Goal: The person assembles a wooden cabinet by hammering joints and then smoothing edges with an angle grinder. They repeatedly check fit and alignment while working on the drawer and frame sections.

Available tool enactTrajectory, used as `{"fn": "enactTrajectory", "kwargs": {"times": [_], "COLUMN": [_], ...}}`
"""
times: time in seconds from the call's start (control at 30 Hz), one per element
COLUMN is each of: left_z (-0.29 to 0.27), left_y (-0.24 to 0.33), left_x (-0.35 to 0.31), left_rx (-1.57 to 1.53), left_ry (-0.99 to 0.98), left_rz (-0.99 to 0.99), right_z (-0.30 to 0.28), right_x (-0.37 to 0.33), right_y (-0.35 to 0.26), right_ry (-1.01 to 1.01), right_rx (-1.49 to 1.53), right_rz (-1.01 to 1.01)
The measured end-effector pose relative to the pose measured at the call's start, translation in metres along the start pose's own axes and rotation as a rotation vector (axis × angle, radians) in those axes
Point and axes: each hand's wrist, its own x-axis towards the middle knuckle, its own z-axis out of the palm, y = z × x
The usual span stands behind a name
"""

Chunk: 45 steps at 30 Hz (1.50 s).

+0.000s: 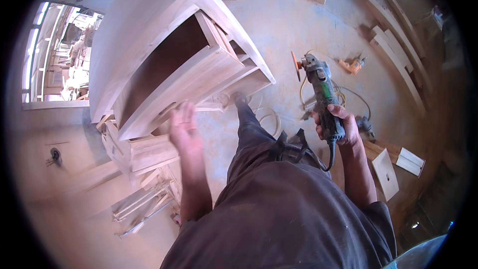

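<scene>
The right hand (349,128) is wrapped round the grinder (322,87); the left hand (184,125), unclenched, is held near the drawer (199,77), assembled but seemingly unvarnished.

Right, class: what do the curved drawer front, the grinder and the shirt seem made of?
Drawer front: wood, apparently unvarnished; pale, matte, faint grain.
Grinder: probably plastic body, scuffed, dusty; its grey head looks like metal, though grime leaves that open.
Shirt: dark matte cloth; soft creases show it, fibre unclear.

Black grinder (324,103) with green patch (326,90), orange disc (296,66), pale grained drawer (199,82), dark shirt (284,209)
</scene>
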Motion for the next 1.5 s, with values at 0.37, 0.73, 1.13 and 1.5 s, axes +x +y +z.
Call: {"fn": "enactTrajectory", "kwargs": {"times": [0.37, 0.73, 1.13, 1.5], "left_z": [0.011, 0.040, 0.058, 0.076], "left_y": [0.053, 0.055, 0.048, 0.061], "left_x": [0.032, 0.135, 0.164, 0.145], "left_rx": [-0.158, -0.135, -0.170, -0.335], "left_ry": [0.007, -0.078, -0.044, 0.094], "left_rz": [0.044, 0.067, 0.085, -0.037], "right_z": [-0.012, -0.023, -0.008, -0.028], "right_x": [-0.028, -0.046, -0.065, -0.073], "right_y": [0.009, 0.055, 0.083, 0.097], "right_ry": [-0.047, 0.039, 0.191, 0.228], "right_rx": [0.057, 0.102, 0.034, 0.080], "right_rz": [-0.077, -0.009, 0.042, -0.024]}}
